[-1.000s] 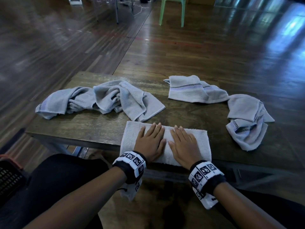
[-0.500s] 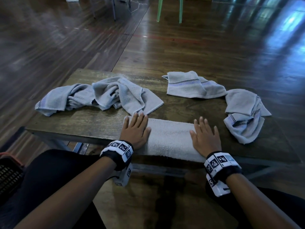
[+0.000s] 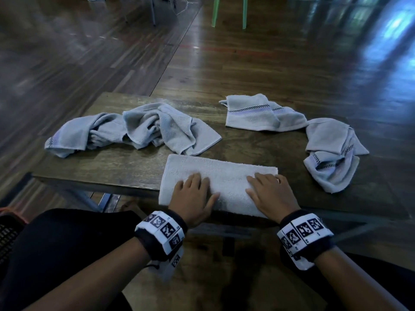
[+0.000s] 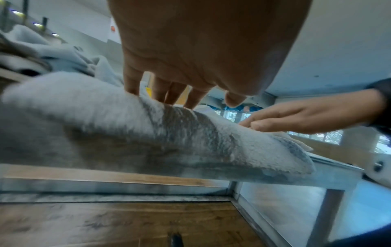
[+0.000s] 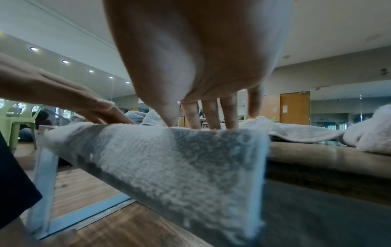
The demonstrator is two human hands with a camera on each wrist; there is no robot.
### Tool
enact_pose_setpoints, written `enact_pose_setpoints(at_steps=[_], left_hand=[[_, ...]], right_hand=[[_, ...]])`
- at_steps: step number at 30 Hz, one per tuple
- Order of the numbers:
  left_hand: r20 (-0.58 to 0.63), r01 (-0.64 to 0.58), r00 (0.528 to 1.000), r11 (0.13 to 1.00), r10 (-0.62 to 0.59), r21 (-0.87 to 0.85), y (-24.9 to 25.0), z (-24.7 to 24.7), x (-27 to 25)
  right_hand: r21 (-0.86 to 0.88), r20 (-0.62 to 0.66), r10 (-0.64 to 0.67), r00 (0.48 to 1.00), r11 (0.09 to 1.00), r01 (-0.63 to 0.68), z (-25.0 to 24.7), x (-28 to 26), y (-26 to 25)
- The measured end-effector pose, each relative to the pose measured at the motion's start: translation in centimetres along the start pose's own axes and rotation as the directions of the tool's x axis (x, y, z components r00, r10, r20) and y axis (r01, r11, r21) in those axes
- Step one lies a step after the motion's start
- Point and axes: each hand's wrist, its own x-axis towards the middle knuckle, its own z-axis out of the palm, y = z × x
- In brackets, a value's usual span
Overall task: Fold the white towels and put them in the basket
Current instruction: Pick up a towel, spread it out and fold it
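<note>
A folded white towel (image 3: 224,176) lies along the wooden table's (image 3: 101,171) front edge, and its near side hangs over that edge. My left hand (image 3: 193,196) rests flat on the towel's left half, fingers straight. My right hand (image 3: 269,194) lies flat on the right half. In the left wrist view the left hand's fingertips (image 4: 169,98) touch the towel (image 4: 105,125). The right wrist view has the right hand's fingertips (image 5: 211,123) pressing on the towel's (image 5: 169,167) top edge. A dark basket (image 3: 9,232) shows at the far left, beside my knee.
Three crumpled towels lie on the table: one at the left (image 3: 139,129), one at the back right (image 3: 258,115), one at the right edge (image 3: 332,153). A green chair (image 3: 229,10) stands on the wooden floor beyond.
A second ago both hands lay together at the towel's middle. They slid out to its ends, and have now drawn inward and toward its near edge.
</note>
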Motion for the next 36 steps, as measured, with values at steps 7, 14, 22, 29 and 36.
enact_pose_setpoints(at_steps=[7, 14, 22, 29, 36], left_hand=[[-0.013, 0.107, 0.994, 0.994, -0.107, -0.003, -4.3, -1.8, 4.5], [-0.098, -0.163, 0.981, 0.986, 0.167, 0.046, 0.1, -0.6, 2.9], [-0.217, -0.506, 0.826, 0.854, 0.521, 0.126, 6.5, 2.5, 0.4], [-0.24, -0.396, 0.866, 0.895, 0.438, 0.205, 7.8, 3.0, 1.8], [-0.349, -0.418, 0.827, 0.897, 0.441, 0.143, 7.9, 3.0, 2.2]], right_hand=[[0.102, 0.157, -0.136, 0.978, 0.987, 0.121, -0.6, 0.7, 0.1], [0.078, 0.143, 0.083, 0.986, 0.992, -0.094, -0.2, 2.5, 2.6], [0.196, 0.138, 0.221, 0.965, 0.949, -0.246, -0.3, 3.6, 4.4], [0.236, 0.173, 0.225, 0.959, 0.936, -0.262, -0.4, 4.3, 4.8], [0.439, 0.165, 0.281, 0.946, 0.838, -0.325, -0.3, 4.6, 5.1]])
